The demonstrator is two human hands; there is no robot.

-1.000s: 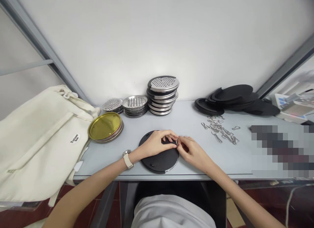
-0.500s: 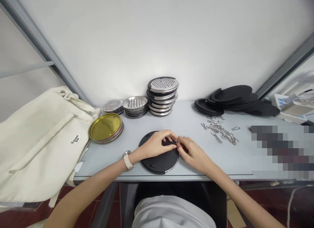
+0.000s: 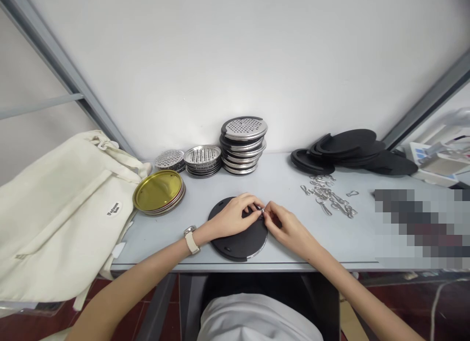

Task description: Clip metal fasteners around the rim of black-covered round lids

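A round black disc (image 3: 242, 240) with small slots and a metal rim showing at its lower right lies flat on the table in front of me. Across its upper part rests my left hand (image 3: 237, 216), thumb and fingertips closed at the disc's right edge. There, a shiny small metal clip (image 3: 262, 211) shows between my hands. My right hand (image 3: 284, 223) is closed too, thumb and forefinger pinching the clip from the right. Fingers hide most of the clip, so I cannot tell whether it passes through the disc.
Loose metal clips (image 3: 330, 196) lie to the right, before piled black discs (image 3: 348, 147). Along the wall stand stacked grater plates (image 3: 202, 157) and a tall stack of rimmed graters (image 3: 244, 147). Gold lids (image 3: 157, 192) and a cream bag (image 3: 66, 214) are at left.
My fingertips have shifted slightly at the disc's edge, and more of the metal clip shows between them. The disc stays in place.
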